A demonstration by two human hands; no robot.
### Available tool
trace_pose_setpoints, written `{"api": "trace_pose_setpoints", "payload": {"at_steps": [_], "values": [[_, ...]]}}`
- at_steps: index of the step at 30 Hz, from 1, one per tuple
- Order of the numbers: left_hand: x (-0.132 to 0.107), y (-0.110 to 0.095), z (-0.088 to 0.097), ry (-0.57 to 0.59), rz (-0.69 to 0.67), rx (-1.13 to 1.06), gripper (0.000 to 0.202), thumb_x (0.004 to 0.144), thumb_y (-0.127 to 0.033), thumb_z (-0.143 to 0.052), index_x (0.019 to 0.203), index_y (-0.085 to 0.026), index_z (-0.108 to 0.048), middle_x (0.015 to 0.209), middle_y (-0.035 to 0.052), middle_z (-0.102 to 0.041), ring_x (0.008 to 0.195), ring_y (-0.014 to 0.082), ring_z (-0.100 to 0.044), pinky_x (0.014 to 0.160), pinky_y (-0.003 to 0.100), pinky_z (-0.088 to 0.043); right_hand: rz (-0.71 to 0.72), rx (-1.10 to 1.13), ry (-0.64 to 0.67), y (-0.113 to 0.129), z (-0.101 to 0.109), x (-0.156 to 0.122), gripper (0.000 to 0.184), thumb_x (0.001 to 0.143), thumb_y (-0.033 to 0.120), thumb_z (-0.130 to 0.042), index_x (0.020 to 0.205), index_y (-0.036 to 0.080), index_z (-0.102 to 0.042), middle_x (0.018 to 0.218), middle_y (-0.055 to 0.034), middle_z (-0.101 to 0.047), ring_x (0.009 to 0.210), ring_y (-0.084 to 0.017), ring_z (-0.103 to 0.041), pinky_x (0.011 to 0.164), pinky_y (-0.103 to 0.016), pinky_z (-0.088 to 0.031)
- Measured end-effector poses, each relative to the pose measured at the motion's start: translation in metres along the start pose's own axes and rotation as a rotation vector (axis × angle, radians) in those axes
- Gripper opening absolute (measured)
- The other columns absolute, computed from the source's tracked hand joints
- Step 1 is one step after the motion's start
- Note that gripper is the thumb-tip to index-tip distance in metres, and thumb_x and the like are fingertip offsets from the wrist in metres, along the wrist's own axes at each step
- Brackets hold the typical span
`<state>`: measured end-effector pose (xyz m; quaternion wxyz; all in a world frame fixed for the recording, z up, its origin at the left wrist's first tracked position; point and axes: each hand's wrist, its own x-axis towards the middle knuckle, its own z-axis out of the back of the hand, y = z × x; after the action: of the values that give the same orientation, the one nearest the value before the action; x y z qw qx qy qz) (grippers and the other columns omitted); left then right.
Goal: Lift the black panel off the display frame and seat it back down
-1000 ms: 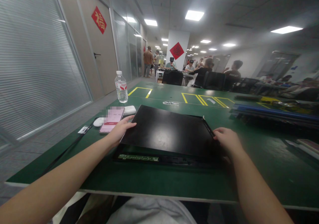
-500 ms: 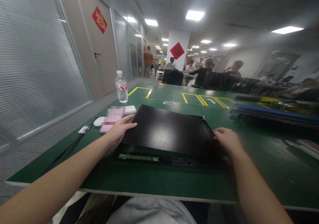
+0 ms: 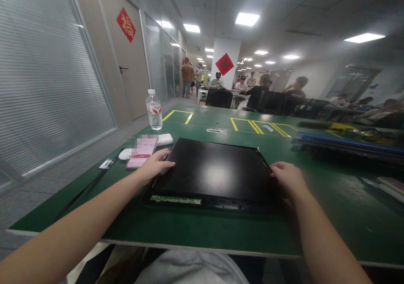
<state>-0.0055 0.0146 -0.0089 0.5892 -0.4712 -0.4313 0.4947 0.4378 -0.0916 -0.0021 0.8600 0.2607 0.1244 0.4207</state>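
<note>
A black display panel [image 3: 217, 168] lies nearly flat in a black frame [image 3: 235, 204] on the green table. Along the frame's near edge a green circuit board strip [image 3: 175, 200] shows at the left. My left hand [image 3: 156, 166] grips the panel's left edge, thumb on top and fingers at the side. My right hand [image 3: 288, 175] pinches the frame's right edge near its far corner. The undersides of panel and frame are hidden.
Left of the panel are a phone [image 3: 143, 151], a white mouse [image 3: 125, 154], a white case [image 3: 164, 139] and a water bottle [image 3: 154, 110]. Stacked dark panels [image 3: 334, 147] lie at the right. Yellow tape [image 3: 243, 119] marks the table's far part. People sit beyond.
The panel's left side has come down with my left hand, from tilted to nearly flat in the frame. My right hand has stayed in place.
</note>
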Motion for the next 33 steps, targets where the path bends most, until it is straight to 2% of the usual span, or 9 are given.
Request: {"api": "trace_pose_setpoints", "payload": {"at_steps": [3, 6, 9, 21, 33], "values": [[0.002, 0.003, -0.001, 0.033, -0.008, 0.056, 0.036, 0.048, -0.032, -0.08, 0.083, -0.025, -0.076, 0.135, 0.0045, -0.065, 0.132, 0.0387, -0.051, 0.108, 0.047, -0.044, -0.002, -0.006, 0.003, 0.001, 0.0, -0.001, 0.028, 0.079, 0.03, -0.054, 0.096, 0.022, -0.074, 0.079, -0.0033, -0.076, 0.058, -0.016, -0.065, 0.057, -0.027, -0.046], [0.009, 0.013, 0.001, 0.0, -0.014, 0.127, 0.042, 0.047, -0.032, -0.08, 0.088, -0.023, -0.076, 0.146, 0.0086, -0.056, 0.137, 0.0384, -0.046, 0.114, 0.047, -0.036, 0.006, 0.005, -0.005, 0.001, 0.0, -0.002, 0.028, 0.079, 0.03, -0.055, 0.097, 0.021, -0.074, 0.077, -0.0035, -0.076, 0.057, -0.016, -0.065, 0.057, -0.027, -0.047], [0.015, 0.022, 0.004, -0.024, -0.033, 0.181, 0.048, 0.046, -0.034, -0.08, 0.093, -0.021, -0.075, 0.149, 0.0118, -0.053, 0.139, 0.0381, -0.044, 0.116, 0.047, -0.031, 0.02, 0.009, -0.013, 0.002, 0.0, -0.003, 0.027, 0.08, 0.03, -0.055, 0.096, 0.02, -0.075, 0.075, -0.0039, -0.075, 0.054, -0.016, -0.063, 0.056, -0.027, -0.046], [0.015, 0.024, 0.002, -0.048, -0.003, 0.349, 0.054, 0.049, -0.042, -0.077, 0.097, -0.018, -0.073, 0.149, 0.0138, -0.049, 0.14, 0.0381, -0.041, 0.114, 0.041, -0.034, -0.007, 0.037, -0.016, 0.003, 0.0, -0.001, 0.027, 0.081, 0.032, -0.055, 0.095, 0.019, -0.075, 0.075, -0.0044, -0.075, 0.05, -0.015, -0.061, 0.055, -0.027, -0.046], [0.015, 0.021, 0.0, -0.05, -0.01, 0.384, 0.052, 0.052, -0.044, -0.076, 0.098, -0.02, -0.072, 0.145, 0.0131, -0.052, 0.139, 0.0366, -0.043, 0.115, 0.042, -0.031, 0.014, 0.086, -0.037, -0.003, -0.001, 0.004, 0.027, 0.078, 0.034, -0.057, 0.089, 0.017, -0.075, 0.072, -0.0064, -0.075, 0.049, -0.015, -0.06, 0.052, -0.027, -0.045]]}}
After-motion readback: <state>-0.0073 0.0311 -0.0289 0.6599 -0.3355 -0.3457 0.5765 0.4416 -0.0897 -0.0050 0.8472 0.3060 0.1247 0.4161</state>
